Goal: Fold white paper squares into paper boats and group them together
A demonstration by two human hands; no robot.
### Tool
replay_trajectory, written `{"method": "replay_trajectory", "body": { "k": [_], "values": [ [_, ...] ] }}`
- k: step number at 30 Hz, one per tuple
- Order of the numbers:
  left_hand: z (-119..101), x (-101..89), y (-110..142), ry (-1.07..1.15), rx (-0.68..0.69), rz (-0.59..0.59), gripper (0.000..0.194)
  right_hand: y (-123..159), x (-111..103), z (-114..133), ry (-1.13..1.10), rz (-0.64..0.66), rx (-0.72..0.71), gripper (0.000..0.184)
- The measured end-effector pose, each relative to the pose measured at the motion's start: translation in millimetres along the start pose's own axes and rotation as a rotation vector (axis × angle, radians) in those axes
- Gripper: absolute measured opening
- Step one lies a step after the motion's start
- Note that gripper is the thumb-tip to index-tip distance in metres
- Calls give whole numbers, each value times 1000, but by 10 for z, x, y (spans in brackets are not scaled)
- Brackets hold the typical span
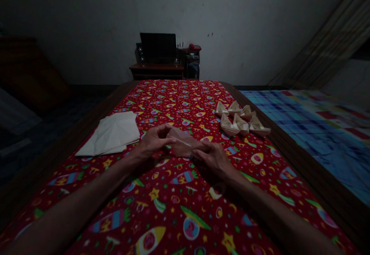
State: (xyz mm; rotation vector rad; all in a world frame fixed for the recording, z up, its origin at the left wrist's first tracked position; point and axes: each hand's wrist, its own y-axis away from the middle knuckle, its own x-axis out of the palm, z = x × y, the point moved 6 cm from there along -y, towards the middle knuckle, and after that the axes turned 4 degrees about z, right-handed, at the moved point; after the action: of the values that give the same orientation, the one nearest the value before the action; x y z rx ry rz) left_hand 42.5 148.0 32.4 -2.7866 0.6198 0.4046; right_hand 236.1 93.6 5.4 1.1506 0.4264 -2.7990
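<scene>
A small folded sheet of paper (182, 142) is held between both hands above the middle of the red patterned cloth. My left hand (156, 139) pinches its left end between thumb and fingers. At the right end, my right hand (212, 155) grips the paper with thumb and forefinger. Left of my hands lies a stack of pale paper sheets (115, 133), creased and slightly fanned. Several folded paper boats (234, 126) stand in two rows to the right, apart from my right hand.
A red cloth with rockets and stars (185, 193) covers the long table, its dark wooden edge (277, 147) showing at the right. Beyond the far end stand a monitor (158, 47) and speakers on a small desk (156, 68). A blue checked bedspread (289, 120) lies to the right.
</scene>
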Motion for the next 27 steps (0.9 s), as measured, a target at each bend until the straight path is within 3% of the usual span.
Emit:
{"method": "replay_trajectory", "body": {
  "k": [3, 7, 9, 11, 18, 27],
  "values": [
    [-190, 6, 93, -273, 177, -9, 9, 3, -164, 124, -2, -115, -147, 10],
    [-471, 45, 303, -728, 475, -39, 13, 113, -276, 384, 314, -245, -540, 17],
    [-486, 117, 391, -952, 531, 0, 13, 171, -220, 463, 516, -257, -676, 18],
    [-398, 198, 447, -1092, 493, 75, 9, 209, -120, 491, 649, -224, -755, 18],
    [-75, 414, 579, -1079, 406, 188, 18, 222, 148, 384, 770, 88, -732, 16],
    [-21, 416, 538, -955, 445, 243, 26, 317, 227, 524, 727, 138, -722, 20]
  ]
}}
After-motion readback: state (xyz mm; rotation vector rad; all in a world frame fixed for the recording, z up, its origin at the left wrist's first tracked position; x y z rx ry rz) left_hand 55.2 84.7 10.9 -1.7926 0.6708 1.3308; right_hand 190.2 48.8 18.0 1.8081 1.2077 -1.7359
